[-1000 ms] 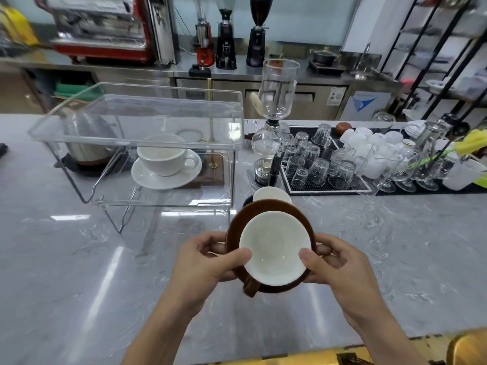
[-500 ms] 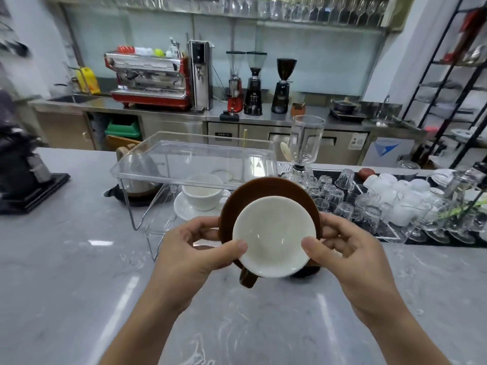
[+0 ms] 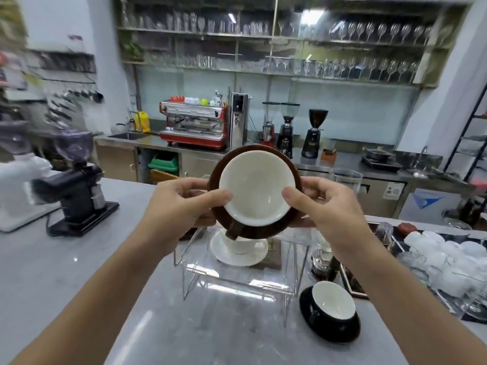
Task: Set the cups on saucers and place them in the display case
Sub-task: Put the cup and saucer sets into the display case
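Cups: 3 | brown cup (image 3: 257, 187) gripped by left hand (image 3: 181, 206), right hand (image 3: 325, 206) | saucers: 3

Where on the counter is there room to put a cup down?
Bare counter between the dark grinder and the display case, and in front of the case. Crowded on the right: black cup set, then upturned white cups.

- I've lifted the brown cup (image 3: 257, 187) on its brown saucer (image 3: 266, 231) higher, both hands raised with it, above the display case (image 3: 238, 272).
- My view tilted up: shelves of glasses (image 3: 290, 43) now show.
- The black cup (image 3: 333, 301) sits lower right.
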Action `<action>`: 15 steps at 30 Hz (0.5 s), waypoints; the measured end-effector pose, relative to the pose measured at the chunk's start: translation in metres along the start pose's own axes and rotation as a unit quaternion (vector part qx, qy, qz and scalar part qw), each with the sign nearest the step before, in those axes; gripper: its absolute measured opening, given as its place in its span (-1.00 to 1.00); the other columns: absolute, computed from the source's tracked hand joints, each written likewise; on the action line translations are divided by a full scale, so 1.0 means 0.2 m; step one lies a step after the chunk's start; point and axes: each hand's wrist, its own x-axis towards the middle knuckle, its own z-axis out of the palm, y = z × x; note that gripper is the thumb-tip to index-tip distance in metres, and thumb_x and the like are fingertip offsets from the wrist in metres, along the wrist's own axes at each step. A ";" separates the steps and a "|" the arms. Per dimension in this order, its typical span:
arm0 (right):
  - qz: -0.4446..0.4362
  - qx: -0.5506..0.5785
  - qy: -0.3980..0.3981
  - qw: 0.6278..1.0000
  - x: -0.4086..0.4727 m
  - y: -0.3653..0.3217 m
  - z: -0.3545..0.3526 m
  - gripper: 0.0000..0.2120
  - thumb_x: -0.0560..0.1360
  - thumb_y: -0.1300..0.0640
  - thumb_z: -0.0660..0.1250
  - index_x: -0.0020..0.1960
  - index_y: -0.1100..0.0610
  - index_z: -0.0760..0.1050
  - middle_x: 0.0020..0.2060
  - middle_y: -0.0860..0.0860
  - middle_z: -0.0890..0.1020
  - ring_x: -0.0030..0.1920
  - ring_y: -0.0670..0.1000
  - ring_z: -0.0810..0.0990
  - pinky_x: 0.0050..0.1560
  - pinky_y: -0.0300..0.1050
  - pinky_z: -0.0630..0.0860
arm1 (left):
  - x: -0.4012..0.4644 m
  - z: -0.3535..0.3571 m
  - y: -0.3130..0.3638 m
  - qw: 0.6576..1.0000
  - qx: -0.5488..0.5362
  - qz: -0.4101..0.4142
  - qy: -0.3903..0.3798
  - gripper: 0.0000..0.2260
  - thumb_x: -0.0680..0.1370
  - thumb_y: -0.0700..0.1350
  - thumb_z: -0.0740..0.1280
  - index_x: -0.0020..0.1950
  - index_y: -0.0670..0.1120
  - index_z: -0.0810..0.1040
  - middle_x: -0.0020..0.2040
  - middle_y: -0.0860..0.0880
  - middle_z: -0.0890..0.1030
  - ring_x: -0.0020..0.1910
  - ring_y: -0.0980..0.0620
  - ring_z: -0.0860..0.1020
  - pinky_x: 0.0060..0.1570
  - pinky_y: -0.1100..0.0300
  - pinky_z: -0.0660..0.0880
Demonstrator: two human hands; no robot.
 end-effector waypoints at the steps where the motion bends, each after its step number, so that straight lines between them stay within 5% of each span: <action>1: 0.004 -0.001 -0.007 1.000 0.03 -0.01 0.01 -0.71 0.42 0.09 0.51 0.11 0.10 0.59 -0.12 0.13 0.73 -0.13 0.08 0.75 -0.12 0.05 0.70 | 0.03 -0.01 0.02 1.000 0.012 -0.001 0.007 -0.54 0.21 0.03 0.57 0.05 -0.12 0.70 -0.16 -0.12 0.77 -0.18 -0.12 0.76 -0.10 0.00 0.69; 7: 0.034 -0.008 -0.032 0.999 0.25 -0.08 0.12 -0.71 0.44 0.07 0.50 0.09 0.20 0.60 -0.11 0.24 0.72 -0.16 0.13 0.74 -0.17 0.05 0.70 | 0.21 -0.13 0.11 0.997 0.073 -0.008 0.029 -0.79 0.40 -0.01 0.57 -0.04 -0.07 0.75 -0.20 -0.06 0.77 -0.21 0.00 0.73 -0.12 0.11 0.67; 15: 0.150 -0.027 -0.059 0.987 0.56 -0.08 0.21 -0.61 0.45 0.02 0.49 0.06 0.34 0.60 -0.22 0.24 0.72 -0.31 0.15 0.71 -0.16 0.12 0.69 | 0.49 -0.20 0.14 0.990 0.098 -0.102 0.018 -0.67 0.42 0.04 0.56 -0.05 -0.22 0.70 -0.25 -0.13 0.76 -0.27 -0.02 0.70 -0.04 0.10 0.66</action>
